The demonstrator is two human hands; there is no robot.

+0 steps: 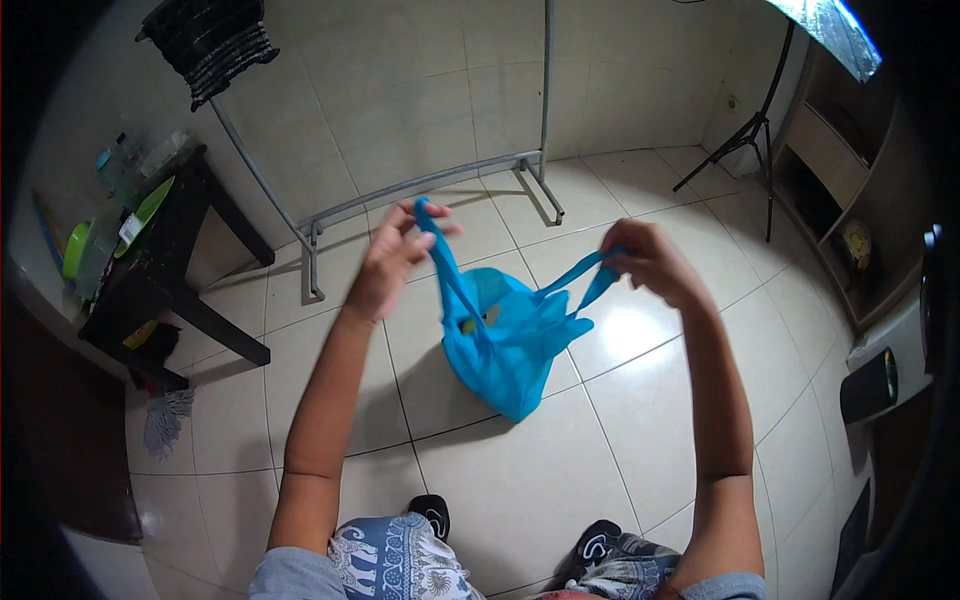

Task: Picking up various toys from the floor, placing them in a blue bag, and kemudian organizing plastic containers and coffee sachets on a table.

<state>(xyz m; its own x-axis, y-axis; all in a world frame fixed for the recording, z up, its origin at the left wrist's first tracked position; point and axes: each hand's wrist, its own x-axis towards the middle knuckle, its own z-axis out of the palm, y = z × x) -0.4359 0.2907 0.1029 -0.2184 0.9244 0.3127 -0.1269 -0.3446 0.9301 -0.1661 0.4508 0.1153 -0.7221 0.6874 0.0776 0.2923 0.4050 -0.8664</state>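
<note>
A blue fabric carrier bag [502, 352] is in front of me, above or on the tiled floor; I cannot tell whether its base touches. My left hand [397, 259] has one handle looped over its fingers, pulled up at the bag's left side. My right hand [649, 262] pinches the other handle, drawn out to the right. Between the handles the bag's mouth is partly spread, and something small with yellow-green on it shows inside. The rest of the contents is hidden by the fabric.
A black table [225, 322] with a green plate [146, 217] stands at left, a mop head [166, 424] below. Behind the bag is a metal rack [420, 180]. A light stand [750, 139], shelves [825, 150] and a dark bin [866, 386] are at right.
</note>
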